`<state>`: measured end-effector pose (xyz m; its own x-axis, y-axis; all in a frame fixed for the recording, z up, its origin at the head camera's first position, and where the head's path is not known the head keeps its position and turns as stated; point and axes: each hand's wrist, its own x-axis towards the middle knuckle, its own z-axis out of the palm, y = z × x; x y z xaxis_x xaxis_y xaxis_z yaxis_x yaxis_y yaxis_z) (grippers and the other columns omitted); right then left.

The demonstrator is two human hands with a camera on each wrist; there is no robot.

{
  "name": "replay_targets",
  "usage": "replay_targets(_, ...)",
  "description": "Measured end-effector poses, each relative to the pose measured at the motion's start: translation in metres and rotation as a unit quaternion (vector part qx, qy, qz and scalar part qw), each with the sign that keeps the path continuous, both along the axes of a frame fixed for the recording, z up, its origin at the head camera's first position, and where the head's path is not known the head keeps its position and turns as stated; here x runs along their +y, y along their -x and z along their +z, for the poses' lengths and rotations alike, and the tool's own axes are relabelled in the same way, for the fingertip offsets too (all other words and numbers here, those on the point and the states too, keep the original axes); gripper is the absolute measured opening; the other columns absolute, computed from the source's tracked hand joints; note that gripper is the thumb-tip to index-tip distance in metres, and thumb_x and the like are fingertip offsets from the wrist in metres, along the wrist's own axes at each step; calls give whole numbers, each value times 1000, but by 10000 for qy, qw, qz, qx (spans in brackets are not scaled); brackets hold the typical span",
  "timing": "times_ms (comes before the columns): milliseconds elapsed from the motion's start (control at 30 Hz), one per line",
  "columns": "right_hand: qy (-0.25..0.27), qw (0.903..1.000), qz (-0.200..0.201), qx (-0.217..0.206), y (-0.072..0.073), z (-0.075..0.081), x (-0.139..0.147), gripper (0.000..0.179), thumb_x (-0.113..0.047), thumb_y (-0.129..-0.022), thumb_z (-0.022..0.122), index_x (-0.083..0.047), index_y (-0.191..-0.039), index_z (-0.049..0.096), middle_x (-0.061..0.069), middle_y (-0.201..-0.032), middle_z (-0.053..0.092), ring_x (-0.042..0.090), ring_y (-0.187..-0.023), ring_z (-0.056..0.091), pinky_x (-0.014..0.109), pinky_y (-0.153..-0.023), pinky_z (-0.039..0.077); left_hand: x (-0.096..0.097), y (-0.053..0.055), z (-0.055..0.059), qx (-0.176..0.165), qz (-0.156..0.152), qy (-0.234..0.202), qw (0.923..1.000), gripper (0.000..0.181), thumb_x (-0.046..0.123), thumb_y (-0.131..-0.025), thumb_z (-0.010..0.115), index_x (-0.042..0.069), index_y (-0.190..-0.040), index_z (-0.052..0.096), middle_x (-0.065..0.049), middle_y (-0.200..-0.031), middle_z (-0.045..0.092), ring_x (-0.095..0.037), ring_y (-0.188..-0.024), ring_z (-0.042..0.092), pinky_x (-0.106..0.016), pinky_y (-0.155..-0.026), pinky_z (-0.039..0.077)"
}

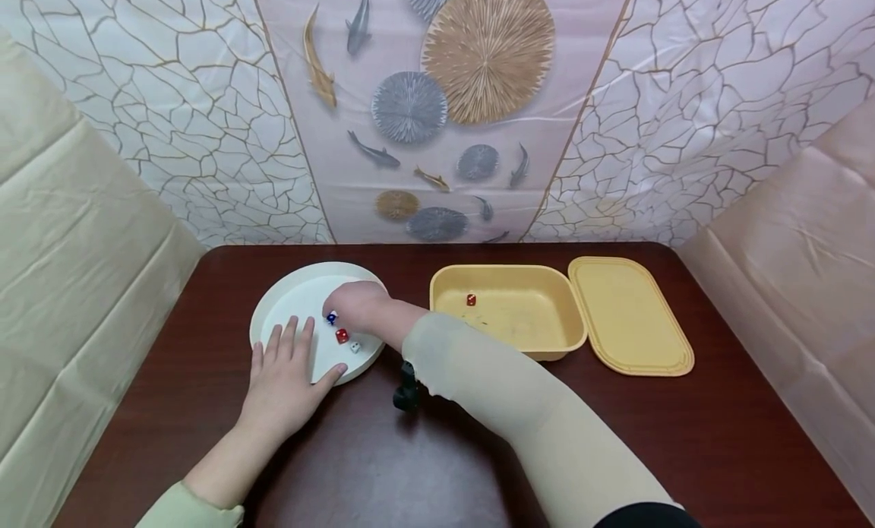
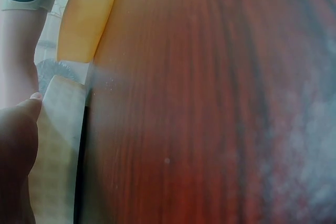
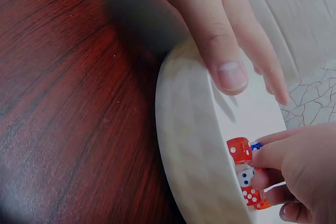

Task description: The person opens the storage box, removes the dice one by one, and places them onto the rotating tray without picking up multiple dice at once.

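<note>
A round white tray [image 1: 290, 285] with a raised rim stands on the left of the table. My left hand [image 1: 282, 384] rests over its near-left rim, fingers spread and straight. Inside the tray, my right hand [image 1: 357, 306] reaches down and pinches a blue die [image 3: 255, 146] between thumb and forefinger. Close by lie a red die [image 1: 342, 336] and a white die [image 1: 355, 347]. In the right wrist view another red die [image 3: 251, 196] and an orange die [image 3: 263, 204] show beneath the curled fingers, partly hidden. The left wrist view shows mostly table.
A yellow rectangular box [image 1: 533, 315] right of the tray holds a red die [image 1: 471, 300]. Its forearm-side corner is covered by my right sleeve [image 1: 506, 384]. Beside the box lies a yellow lid [image 1: 632, 315]. Patterned cloth [image 1: 437, 171] hangs behind the dark wooden table [image 1: 383, 460].
</note>
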<state>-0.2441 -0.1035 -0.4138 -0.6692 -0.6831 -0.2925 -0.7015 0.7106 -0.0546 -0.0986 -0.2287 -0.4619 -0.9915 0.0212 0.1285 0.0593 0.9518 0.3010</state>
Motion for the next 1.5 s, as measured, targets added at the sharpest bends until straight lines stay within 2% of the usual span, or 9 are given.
replay_targets(400,119,9996,-130,-212,-3,4,3,32,-31,-100,59,-37,-131,65,-13,-134,61,6,-116,54,31,-97,46,2,0,2,-15,-17,15,10000,95,70,-91,50,5,-156,25,-27,-157,23,-48,-145,15,-68,-113,6)
replay_targets(533,468,9983,-185,-288,-5,7,7,31,-31,-99,61,-35,-129,67,-14,-131,62,5,-115,54,30,-99,45,2,-1,3,42,-9,45,10000,94,69,-91,51,4,-155,26,-27,-157,23,-49,-144,16,-67,-113,7)
replay_targets(667,1105,9924,-189,-509,-4,13,16,29,-32,-97,64,-32,-126,69,-12,-120,68,2,-101,58,24,-90,47,3,0,4,72,-27,62,10000,95,70,-91,50,4,-156,26,-27,-157,24,-49,-144,17,-67,-114,7)
replay_targets(833,2112,9706,-483,-1050,2,17,34,29,-32,-95,68,-26,-124,72,-10,-106,69,2,-80,60,19,-72,48,4,-1,6,1,-10,12,10000,96,71,-91,48,4,-156,24,-28,-158,22,-50,-145,16,-67,-114,5)
replay_targets(967,2743,9459,-861,-1507,8,20,53,31,-32,-94,69,-24,-124,72,-7,-105,69,9,-82,63,22,-67,50,5,-1,6,-54,23,-29,10000,98,72,-91,46,4,-156,23,-28,-158,21,-51,-144,15,-68,-113,4)
replay_targets(1100,3184,9226,-1133,-1862,11,24,79,32,-28,-95,69,-20,-126,70,4,-95,71,20,-80,66,27,-64,53,5,-2,4,-62,31,-57,10000,98,73,-91,46,4,-156,22,-29,-158,21,-51,-144,15,-69,-113,4)
replay_targets(1267,3659,8980,-1390,-2012,17,23,116,30,-23,-95,69,-15,-123,71,13,-85,69,23,-67,61,35,-64,55,6,-3,2,-23,39,-89,10000,97,71,-91,49,3,-156,23,-29,-157,21,-51,-143,15,-69,-112,4)
replay_targets(1400,3892,8866,-1538,-1971,19,23,150,26,-21,-94,70,-17,-120,73,11,-83,70,23,-68,61,33,-60,52,6,-4,3,46,23,-72,10000,96,69,-91,50,3,-156,24,-29,-156,22,-52,-143,16,-70,-112,5)
replay_targets(1500,4001,8778,-1723,-1991,21,20,177,25,-21,-95,69,-18,-119,73,14,-85,69,35,-71,61,34,-54,48,8,-4,5,87,-6,-82,9999,95,68,-92,50,3,-156,24,-29,-156,22,-52,-142,17,-70,-112,6)
